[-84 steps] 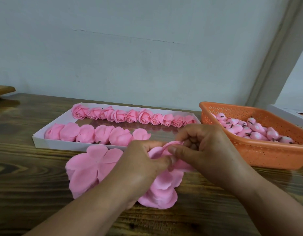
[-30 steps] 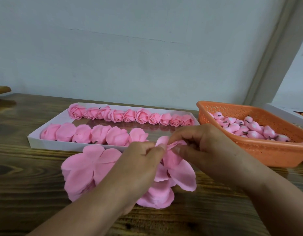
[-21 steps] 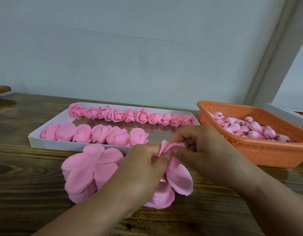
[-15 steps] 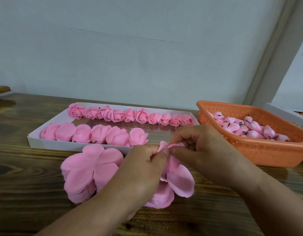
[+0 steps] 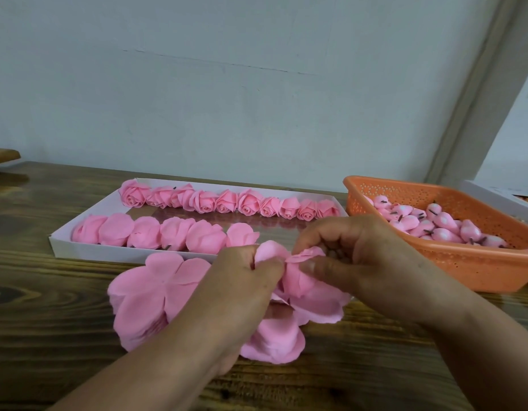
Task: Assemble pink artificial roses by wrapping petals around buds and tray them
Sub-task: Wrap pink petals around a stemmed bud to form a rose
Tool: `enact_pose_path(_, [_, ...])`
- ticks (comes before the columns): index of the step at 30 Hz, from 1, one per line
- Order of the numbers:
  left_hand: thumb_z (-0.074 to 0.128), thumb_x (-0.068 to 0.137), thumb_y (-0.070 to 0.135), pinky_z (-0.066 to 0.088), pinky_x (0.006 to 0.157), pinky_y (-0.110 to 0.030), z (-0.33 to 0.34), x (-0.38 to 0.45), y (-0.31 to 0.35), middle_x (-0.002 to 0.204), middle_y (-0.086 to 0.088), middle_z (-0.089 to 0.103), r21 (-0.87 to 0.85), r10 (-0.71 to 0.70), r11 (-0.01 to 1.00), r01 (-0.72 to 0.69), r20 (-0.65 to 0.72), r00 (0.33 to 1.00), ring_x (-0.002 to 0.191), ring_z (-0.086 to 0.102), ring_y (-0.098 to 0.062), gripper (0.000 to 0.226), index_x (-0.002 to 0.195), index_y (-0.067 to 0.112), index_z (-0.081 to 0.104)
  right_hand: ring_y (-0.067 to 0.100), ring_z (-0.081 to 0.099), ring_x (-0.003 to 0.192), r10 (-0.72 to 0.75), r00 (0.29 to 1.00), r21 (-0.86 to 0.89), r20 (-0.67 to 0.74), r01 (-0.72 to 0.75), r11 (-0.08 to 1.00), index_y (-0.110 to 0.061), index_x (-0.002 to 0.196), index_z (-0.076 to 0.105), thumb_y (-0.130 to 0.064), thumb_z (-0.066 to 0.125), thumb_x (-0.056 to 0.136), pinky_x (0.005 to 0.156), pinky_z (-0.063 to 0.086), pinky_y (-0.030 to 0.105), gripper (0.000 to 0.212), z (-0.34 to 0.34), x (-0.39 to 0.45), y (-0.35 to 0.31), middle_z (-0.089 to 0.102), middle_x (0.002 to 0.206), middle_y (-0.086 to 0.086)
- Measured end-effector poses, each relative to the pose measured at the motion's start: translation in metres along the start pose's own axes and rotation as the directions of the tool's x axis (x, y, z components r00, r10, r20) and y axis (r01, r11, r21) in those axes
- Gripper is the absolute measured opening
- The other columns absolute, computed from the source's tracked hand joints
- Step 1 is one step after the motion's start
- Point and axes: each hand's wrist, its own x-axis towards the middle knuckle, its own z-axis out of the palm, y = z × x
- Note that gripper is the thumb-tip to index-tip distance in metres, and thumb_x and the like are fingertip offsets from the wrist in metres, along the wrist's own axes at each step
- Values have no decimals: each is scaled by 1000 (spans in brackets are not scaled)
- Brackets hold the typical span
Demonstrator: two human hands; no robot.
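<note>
Both hands are pinching the same pink petal piece [image 5: 298, 280] just above the wooden table [image 5: 49, 307]: left hand [image 5: 242, 292] and right hand [image 5: 360, 262] meet in front of the white tray [image 5: 108, 250] of finished roses [image 5: 227, 201].

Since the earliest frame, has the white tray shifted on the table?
No. The white tray still ends right beside the orange basket, with the petal stack at its front wall, as before.

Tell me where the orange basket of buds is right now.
In the head view, the orange basket sits on the wooden table at the right, just right of the white tray and behind the right hand.
</note>
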Motion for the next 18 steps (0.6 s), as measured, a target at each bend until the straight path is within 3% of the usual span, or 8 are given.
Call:
enact_pose_path(2, [48,94,14,56,64,-38,0,-1,-1,69,1,72,23,6,1000,-6,-12,1000,69,69,-15,37,64,13,69,27,48,56,2,1000,6,20,-2,1000,-12,82,68,-7,63,86,50,39,36,9,1,0,0,61,70,13])
enact_pose_path(4, [48,95,16,43,48,-25,1,-2,0,57,5,66,56,7,998,-5,-34,999,52,61,-7,41,58,19,67,19,46,54,3,1000,-17,10,-3,1000,-13,81,68,-10,63,87,50,38,29,8,3,0,0,59,67,11])
enact_pose_path(6, [49,93,15,47,52,-30,1,-2,-1,58,3,67,91,24,996,-20,-41,999,57,64,-11,37,60,18,66,11,43,53,3,1000,-64,-24,-4,998,-17,75,67,-18,63,87,49,36,26,12,6,1,0,57,64,9])
enact_pose_path(9, [49,93,19,56,74,-46,2,-2,-1,69,-4,72,102,51,994,-47,-33,998,74,70,-22,31,68,14,67,24,45,53,-1,998,-106,-61,-5,994,-19,70,65,-25,62,86,49,36,35,17,8,1,-1,56,63,11])
enact_pose_path(13, [49,96,28,55,83,-53,3,-2,-1,73,-7,73,72,38,997,-37,-14,999,79,71,-26,37,71,9,68,28,49,55,4,998,-126,-60,-11,992,-19,72,66,-21,61,87,49,40,40,16,8,1,-1,58,64,12])
enact_pose_path(15, [49,96,31,55,81,-51,2,-2,-1,72,-7,73,71,26,997,-25,-14,1000,77,70,-24,38,69,11,68,28,54,61,12,999,-132,-31,-16,991,-18,76,67,-18,61,88,54,43,43,14,7,1,-2,61,68,11])
enact_pose_path(18, [47,96,32,47,52,-33,1,-3,0,59,0,66,96,37,995,-34,-27,999,54,60,-10,42,61,15,64,25,55,65,6,1000,-133,20,-4,991,-17,79,68,-13,61,88,58,44,42,11,6,0,-3,63,72,7])
